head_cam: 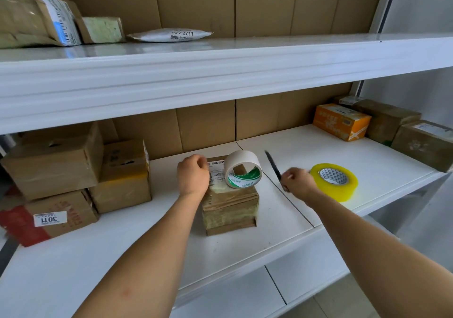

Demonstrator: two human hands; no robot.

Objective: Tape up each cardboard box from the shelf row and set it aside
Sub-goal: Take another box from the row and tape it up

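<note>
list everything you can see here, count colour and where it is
small taped cardboard box: 1, brown, middle of the lower white shelf
white tape roll: 1, white with green inner print, on edge atop that box
yellow tape roll: 1, flat on the shelf, right of the box
stacked cardboard boxes: about 4, brown, left end
orange carton: 1, back right
brown boxes: about 3, far right
parcels: about 3, brown, green, white, upper shelf left
left hand: 1, on the box top, fingers curled
right hand: 1, holds a dark pen-like tool
</note>
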